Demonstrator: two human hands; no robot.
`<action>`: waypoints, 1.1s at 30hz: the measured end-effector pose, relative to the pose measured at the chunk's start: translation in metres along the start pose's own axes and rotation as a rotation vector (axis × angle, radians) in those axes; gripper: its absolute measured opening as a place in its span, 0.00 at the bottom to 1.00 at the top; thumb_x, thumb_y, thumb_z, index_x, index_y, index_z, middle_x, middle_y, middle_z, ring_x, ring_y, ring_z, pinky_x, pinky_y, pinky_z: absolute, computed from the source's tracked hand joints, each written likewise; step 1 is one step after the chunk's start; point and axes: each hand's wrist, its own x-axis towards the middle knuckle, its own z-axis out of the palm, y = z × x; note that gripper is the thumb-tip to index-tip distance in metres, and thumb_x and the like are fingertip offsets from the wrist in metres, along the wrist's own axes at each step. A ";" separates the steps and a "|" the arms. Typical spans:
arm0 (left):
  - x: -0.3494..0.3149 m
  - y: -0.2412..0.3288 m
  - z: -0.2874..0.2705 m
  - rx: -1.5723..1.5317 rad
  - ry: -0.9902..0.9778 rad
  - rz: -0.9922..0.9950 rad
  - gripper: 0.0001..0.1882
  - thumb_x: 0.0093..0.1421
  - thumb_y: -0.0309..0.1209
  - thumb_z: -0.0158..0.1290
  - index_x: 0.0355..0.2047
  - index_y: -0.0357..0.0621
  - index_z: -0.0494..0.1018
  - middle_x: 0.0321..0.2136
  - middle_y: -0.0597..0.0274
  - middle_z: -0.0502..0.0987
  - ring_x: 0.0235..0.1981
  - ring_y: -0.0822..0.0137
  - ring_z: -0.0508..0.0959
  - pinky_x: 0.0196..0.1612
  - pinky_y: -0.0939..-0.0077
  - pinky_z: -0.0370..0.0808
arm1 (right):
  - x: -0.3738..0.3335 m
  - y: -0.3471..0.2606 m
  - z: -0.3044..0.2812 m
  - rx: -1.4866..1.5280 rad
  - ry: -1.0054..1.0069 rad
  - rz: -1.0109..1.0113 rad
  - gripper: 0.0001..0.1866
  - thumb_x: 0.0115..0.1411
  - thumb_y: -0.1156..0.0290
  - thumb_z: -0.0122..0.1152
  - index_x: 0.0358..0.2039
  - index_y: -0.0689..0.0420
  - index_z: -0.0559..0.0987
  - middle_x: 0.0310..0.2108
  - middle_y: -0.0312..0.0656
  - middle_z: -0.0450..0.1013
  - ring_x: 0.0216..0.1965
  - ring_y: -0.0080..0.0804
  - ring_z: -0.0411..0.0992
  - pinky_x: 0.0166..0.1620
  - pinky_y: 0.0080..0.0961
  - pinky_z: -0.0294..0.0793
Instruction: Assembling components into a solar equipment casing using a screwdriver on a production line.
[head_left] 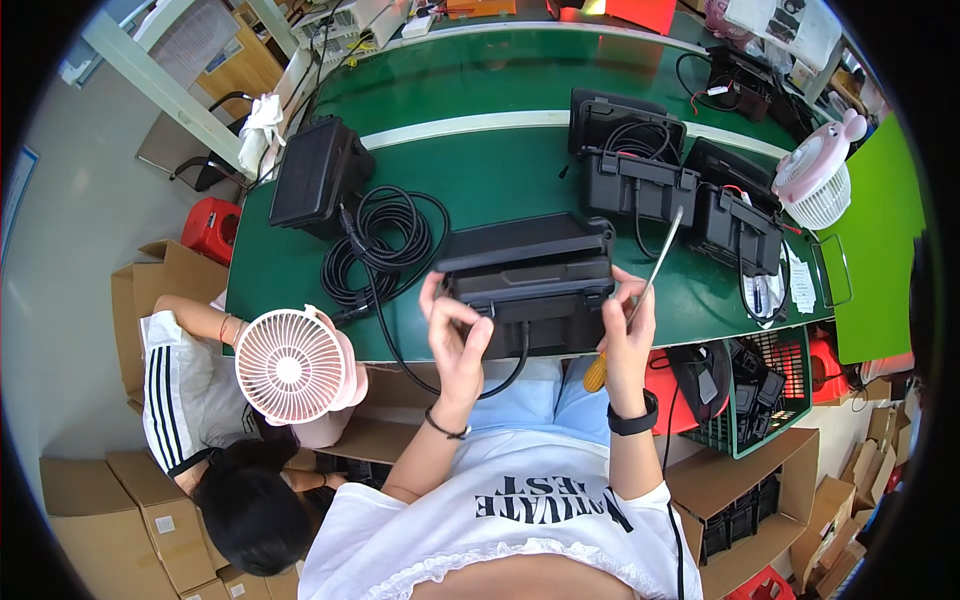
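Note:
At the near edge of the green table sits a black plastic case (530,285), its lid (520,240) tilted up from the body. My left hand (458,350) grips the case's left end, thumb toward me and fingers along the side. My right hand (628,335) holds a screwdriver (657,262) with a yellow handle; its shaft points up and away to the right. Those same right fingers also touch the case's right end. A black cable (522,355) runs from the case's front and loops left toward a coil of black cable (375,245).
Another black case (318,178) stands at the left. Open black cases with cables (640,180) stand at the back right, near a pink fan (812,165). A second pink fan (290,367) is at the front left, beside a bent-over person (255,490). A green crate (765,400) sits below right.

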 end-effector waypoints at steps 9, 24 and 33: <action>0.013 0.006 -0.013 0.101 0.030 0.003 0.48 0.57 0.46 0.54 0.68 0.40 0.42 0.66 0.48 0.48 0.67 0.54 0.49 0.68 0.62 0.42 | 0.017 -0.008 0.019 -0.269 -0.203 -0.114 0.20 0.49 0.69 0.69 0.37 0.57 0.68 0.47 0.42 0.70 0.29 0.23 0.62 0.34 0.22 0.67; 0.029 -0.003 -0.027 0.020 -0.094 -0.173 0.44 0.63 0.27 0.51 0.71 0.42 0.35 0.70 0.50 0.45 0.69 0.59 0.51 0.68 0.67 0.47 | 0.042 0.028 0.028 -0.122 -0.245 -0.017 0.19 0.54 0.64 0.69 0.35 0.57 0.67 0.37 0.37 0.72 0.29 0.21 0.61 0.36 0.19 0.66; 0.065 0.048 -0.009 0.988 -0.256 0.496 0.27 0.49 0.32 0.64 0.50 0.46 0.72 0.54 0.57 0.70 0.59 0.51 0.66 0.62 0.56 0.62 | 0.010 0.026 0.003 -0.105 -0.009 -0.382 0.05 0.64 0.75 0.53 0.34 0.61 0.67 0.36 0.44 0.79 0.22 0.16 0.64 0.27 0.14 0.64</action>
